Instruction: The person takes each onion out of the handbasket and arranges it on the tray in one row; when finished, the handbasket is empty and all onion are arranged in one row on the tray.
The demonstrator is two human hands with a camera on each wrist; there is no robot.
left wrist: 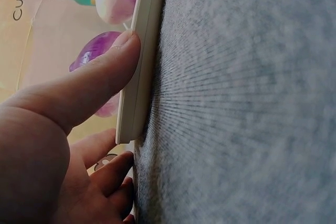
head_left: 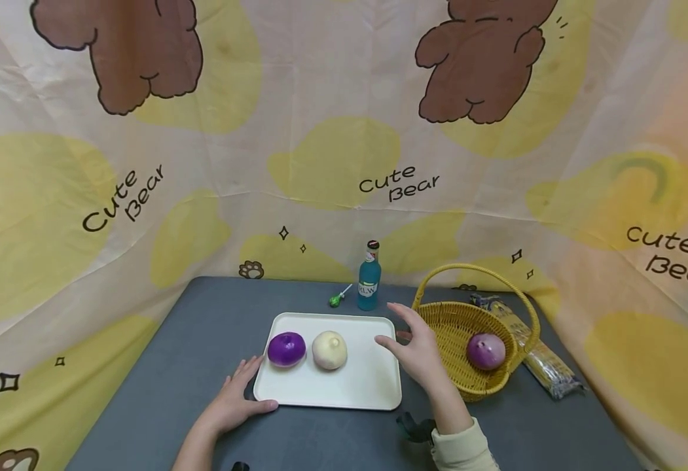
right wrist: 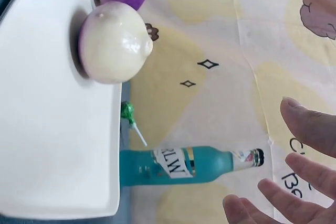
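Note:
On a white tray (head_left: 367, 386) lie a dark purple onion (head_left: 287, 349) at the left and a whitish onion (head_left: 329, 350) beside it. My left hand (head_left: 234, 399) touches the tray's left end; in the left wrist view its thumb (left wrist: 107, 69) lies against the rim. Above the tray's right end hovers my right hand (head_left: 417, 343), fingers spread and nothing in them. Near it stands a yellow wicker basket (head_left: 446, 327) with a pinkish-purple onion (head_left: 486, 351) inside. The right wrist view shows the right hand (right wrist: 310, 177) with its fingers apart.
Behind the tray stand a blue bottle (head_left: 368, 284) and a green lollipop (head_left: 336, 299). A clear-wrapped yellowish packet (head_left: 546, 363) lies right of the basket. A dark strap-like item (head_left: 416, 428) is near the right sleeve. A printed cloth (head_left: 320, 163) hangs behind the grey table (head_left: 161, 366).

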